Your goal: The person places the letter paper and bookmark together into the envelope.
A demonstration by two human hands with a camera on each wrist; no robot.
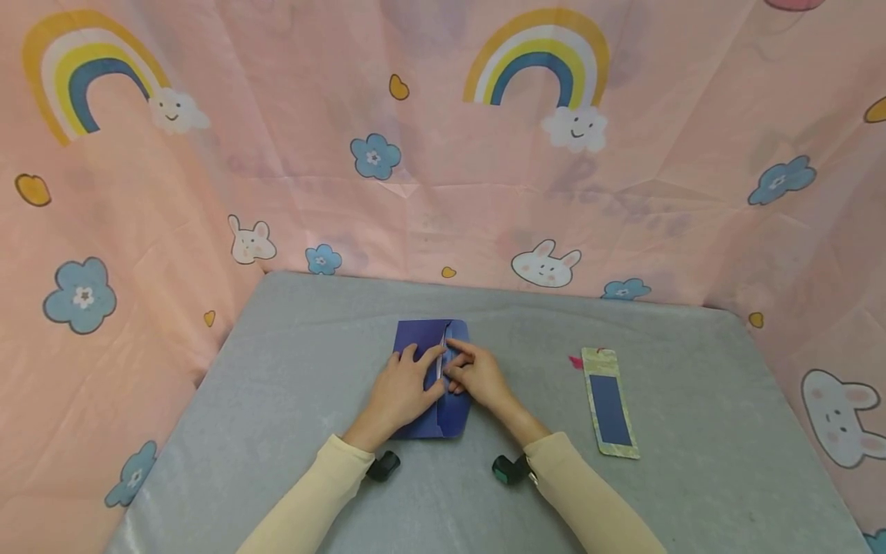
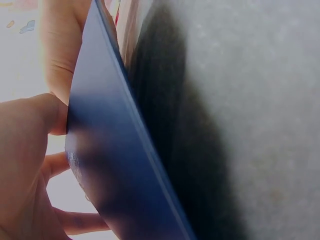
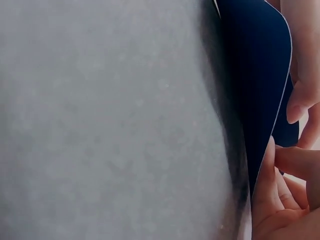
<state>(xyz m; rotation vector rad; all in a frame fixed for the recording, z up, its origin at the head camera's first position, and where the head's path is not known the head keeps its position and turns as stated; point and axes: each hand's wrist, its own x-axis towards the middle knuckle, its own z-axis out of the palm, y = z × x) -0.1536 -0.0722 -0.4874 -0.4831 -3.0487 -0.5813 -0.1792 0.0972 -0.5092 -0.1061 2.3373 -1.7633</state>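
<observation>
A dark blue paper envelope lies on the grey cloth in the head view, its flap folded out to the right. A thin white edge shows along its mouth. My left hand rests on the envelope's body, fingers spread and fingertips near the mouth. From the right, my right hand reaches over the flap with curled fingers and pinches at the mouth. The right wrist view shows the right fingers close together at the flap's edge. In the left wrist view, the envelope's underside is tilted up from the cloth.
On the right lies a long pale green strip with a dark blue panel and a small pink-red ribbon, like a bookmark. Grey cloth covers the table. A pink patterned curtain hangs behind and at both sides.
</observation>
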